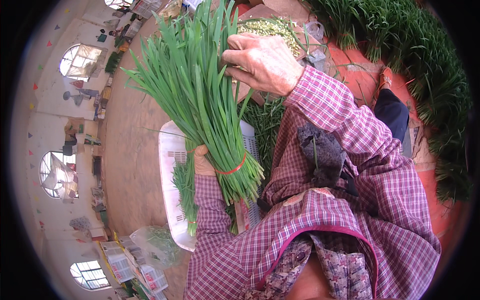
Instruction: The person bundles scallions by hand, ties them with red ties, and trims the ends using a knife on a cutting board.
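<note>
Left hand (202, 161) clenched around the stem end of a bundle of green chives (200, 100), just beside its red rubber band (232, 170). Right hand (262, 62) grasping the leafy upper part. White slotted crate (172, 150) beneath the left hand, largely hidden. Clear plastic bag (157, 245) below-left, contents hard to make out.

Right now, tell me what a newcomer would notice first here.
First, the chive bunch fanning up the middle, tied near its cut ends with a red band. The left hand grips it at the band, and the right hand rests on the leaves higher up. Under it lies a white crate with more bunches, and heaps of chives line the upper right edge.
</note>
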`<state>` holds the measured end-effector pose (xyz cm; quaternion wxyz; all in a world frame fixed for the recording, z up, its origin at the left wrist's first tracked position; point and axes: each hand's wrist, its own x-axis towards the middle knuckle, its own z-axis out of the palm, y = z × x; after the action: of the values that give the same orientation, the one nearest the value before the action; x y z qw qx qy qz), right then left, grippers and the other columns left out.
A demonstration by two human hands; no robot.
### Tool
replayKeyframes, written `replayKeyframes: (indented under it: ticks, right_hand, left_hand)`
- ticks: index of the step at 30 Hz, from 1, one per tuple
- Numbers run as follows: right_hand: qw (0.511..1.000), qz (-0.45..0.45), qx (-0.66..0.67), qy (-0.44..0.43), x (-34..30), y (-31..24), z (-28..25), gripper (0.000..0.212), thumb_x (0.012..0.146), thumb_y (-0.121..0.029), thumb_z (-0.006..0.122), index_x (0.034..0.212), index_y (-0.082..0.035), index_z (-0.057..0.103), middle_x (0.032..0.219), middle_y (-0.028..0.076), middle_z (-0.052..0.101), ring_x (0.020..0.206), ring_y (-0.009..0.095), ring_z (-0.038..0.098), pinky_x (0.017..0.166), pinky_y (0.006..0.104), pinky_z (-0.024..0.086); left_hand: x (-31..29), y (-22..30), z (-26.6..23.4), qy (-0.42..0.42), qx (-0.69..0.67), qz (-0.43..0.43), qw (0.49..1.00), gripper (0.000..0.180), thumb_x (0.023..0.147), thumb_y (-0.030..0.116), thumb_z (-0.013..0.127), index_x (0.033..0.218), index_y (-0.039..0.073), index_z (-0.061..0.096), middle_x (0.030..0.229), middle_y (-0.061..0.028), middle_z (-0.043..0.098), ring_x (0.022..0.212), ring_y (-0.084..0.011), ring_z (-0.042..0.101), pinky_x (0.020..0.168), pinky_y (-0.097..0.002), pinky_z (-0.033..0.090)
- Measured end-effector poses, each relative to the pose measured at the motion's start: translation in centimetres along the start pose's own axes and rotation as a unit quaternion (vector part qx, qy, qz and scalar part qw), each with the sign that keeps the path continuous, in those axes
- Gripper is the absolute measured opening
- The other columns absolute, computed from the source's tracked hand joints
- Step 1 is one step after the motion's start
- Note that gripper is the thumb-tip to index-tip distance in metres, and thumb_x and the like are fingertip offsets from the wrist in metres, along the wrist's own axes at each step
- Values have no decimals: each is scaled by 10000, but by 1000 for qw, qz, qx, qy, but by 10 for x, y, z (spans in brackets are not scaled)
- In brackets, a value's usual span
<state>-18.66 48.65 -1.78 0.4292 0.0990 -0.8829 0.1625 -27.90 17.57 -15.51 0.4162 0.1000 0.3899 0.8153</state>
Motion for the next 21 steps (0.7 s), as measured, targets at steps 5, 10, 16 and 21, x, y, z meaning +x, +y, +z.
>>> replayKeyframes:
  ticks: [5,10,16,21]
  right_hand:
    - [999,27,-26,25,-1,-2,17,194,858,-224,677,903,-56,591,839,93,524,829,298,617,662,425,503]
    - [962,199,120,140,4,13,11,285,904,-330,651,858,-49,671,821,134,660,806,322,664,681,456,517]
    - [994,66,86,23,-6,-12,0,209,926,-309,672,932,-101,697,782,60,603,728,260,643,640,397,503]
    - [992,87,77,-53,-10,-18,16,198,901,-301,675,949,-113,715,826,70,630,773,298,663,660,414,526]
  left_hand:
    - [1,-2,-13,43,12,12,999,813,646,275,909,1350,32,583,1247,-113,686,1056,-296,690,914,-431,607]
    - [-2,-3,-9,62,9,12,998,829,631,293,920,1346,37,586,1247,-107,682,1066,-287,685,907,-424,609]
    - [-2,-6,-18,55,68,37,995,784,707,408,866,1330,19,591,1252,-117,681,1074,-267,686,919,-413,603]
    - [0,-9,-21,53,87,63,993,759,745,439,839,1324,13,595,1256,-124,682,1074,-255,690,920,-409,602]
